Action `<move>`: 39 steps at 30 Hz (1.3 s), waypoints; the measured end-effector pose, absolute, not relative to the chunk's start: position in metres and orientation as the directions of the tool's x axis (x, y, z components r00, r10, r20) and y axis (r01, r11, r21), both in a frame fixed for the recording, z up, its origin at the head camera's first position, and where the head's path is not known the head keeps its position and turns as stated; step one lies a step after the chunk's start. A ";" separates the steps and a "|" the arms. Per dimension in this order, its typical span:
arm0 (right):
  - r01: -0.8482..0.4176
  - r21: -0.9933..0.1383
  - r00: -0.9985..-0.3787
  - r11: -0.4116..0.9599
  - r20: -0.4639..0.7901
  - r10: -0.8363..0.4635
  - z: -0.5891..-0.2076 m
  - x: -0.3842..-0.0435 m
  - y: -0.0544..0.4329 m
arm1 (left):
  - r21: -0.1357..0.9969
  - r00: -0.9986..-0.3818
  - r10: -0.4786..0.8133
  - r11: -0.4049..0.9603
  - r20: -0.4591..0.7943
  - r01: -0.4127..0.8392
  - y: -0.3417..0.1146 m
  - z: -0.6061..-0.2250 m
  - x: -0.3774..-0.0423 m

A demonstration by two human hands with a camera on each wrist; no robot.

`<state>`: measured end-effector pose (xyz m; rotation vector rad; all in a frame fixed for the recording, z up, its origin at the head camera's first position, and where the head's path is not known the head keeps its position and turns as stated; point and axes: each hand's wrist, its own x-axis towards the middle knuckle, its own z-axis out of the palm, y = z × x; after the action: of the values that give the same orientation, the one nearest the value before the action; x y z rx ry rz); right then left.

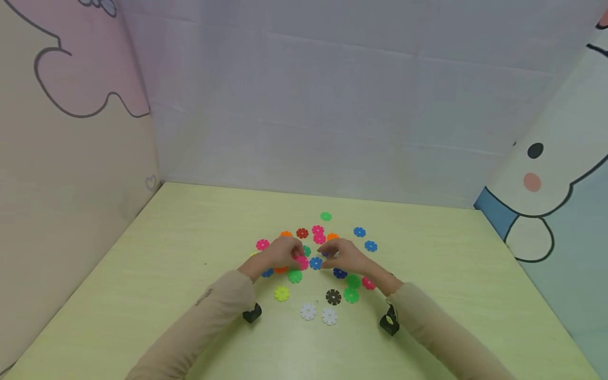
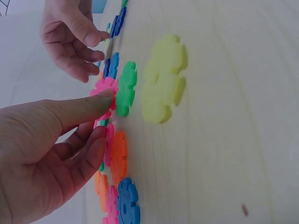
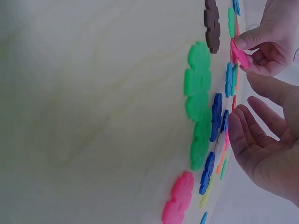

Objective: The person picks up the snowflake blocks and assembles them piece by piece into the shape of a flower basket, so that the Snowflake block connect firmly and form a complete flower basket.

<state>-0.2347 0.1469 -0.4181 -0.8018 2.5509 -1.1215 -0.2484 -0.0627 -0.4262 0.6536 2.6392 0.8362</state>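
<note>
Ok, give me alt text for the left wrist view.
The left hand pinches a pink disc. The right hand, empty, is beyond it; a green disc, a yellow disc and an orange disc, among others, lie on the pale table.

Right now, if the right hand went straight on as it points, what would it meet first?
The right hand would probably meet the blue disc just ahead of it in the head view. Depth is unclear; if it passes over, the pink disc in the left hand comes first.
</note>
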 end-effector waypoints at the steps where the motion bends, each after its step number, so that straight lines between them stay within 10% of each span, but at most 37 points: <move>1: -0.383 -0.737 -0.822 0.558 -0.005 -0.570 -0.419 -0.235 0.146 | 0.615 -0.852 0.506 0.716 -0.132 0.330 -0.064 -0.426 -0.248; 28: -0.380 -0.596 -0.834 0.707 -0.109 -0.540 -0.423 -0.241 0.128 | 0.811 -0.858 0.505 0.539 -0.094 0.228 -0.097 -0.417 -0.238; 39: -0.541 -0.538 -0.787 0.646 0.053 -0.615 -0.415 -0.227 0.134 | 0.884 -0.871 0.483 0.439 -0.083 0.159 -0.094 -0.415 -0.232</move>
<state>-0.2268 0.1337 -0.4148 -0.9631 2.7259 -0.8246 -0.2319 -0.0938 -0.4145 0.5504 2.3719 1.4058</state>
